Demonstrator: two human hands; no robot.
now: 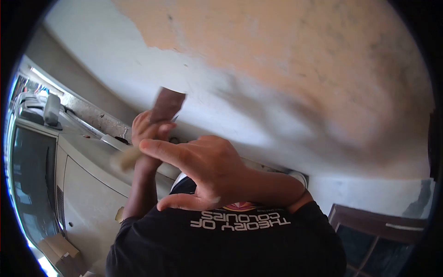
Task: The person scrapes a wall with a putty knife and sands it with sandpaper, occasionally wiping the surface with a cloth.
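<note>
My left hand [145, 131] is closed around a scraper [168, 105]. Its flat brown blade points up toward the wall, while a blurred tan handle sticks out below the fist. In front of my chest, my right hand [203, 161] is spread, back of the hand facing me. The index finger reaches left, its tip close to the scraper's handle, and the thumb stands apart below. Nothing shows in the right hand. Beyond both hands rises the wall [258, 111], white in its lower part with a ragged-edged peach patch [258, 32] above.
To the left stands a pale cabinet-like unit [92, 184] with a dark glass panel [32, 161], and grey items [51, 108] on top. A cardboard box [60, 247] is at lower left. A dark brown frame with panes [369, 231] stands at lower right.
</note>
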